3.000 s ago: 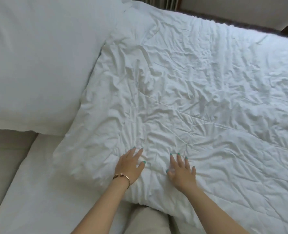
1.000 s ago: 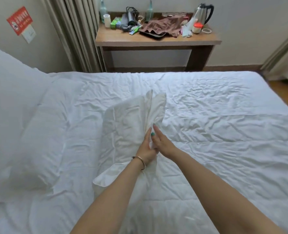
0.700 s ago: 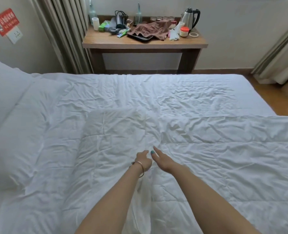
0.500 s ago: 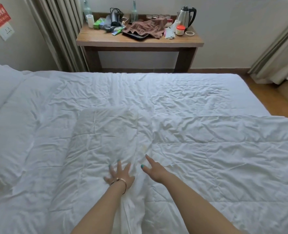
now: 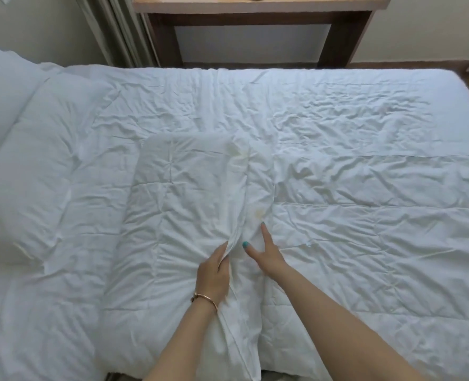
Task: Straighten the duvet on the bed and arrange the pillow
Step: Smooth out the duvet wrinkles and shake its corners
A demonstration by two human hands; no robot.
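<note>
Left hand [image 5: 213, 273] grip pinches the rumpled white duvet [image 5: 351, 204]; right hand [image 5: 266, 250] flat, wooden desk [image 5: 258, 11] beyond.

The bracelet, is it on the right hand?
No, the bracelet sits on the wrist of the left hand, which pinches a fold of the duvet; the right hand has none.

Soft, even daylight fills the scene, casting only faint shadows in the white fabric; wide-angle distortion bends the frame edges, with slight blur.
</note>
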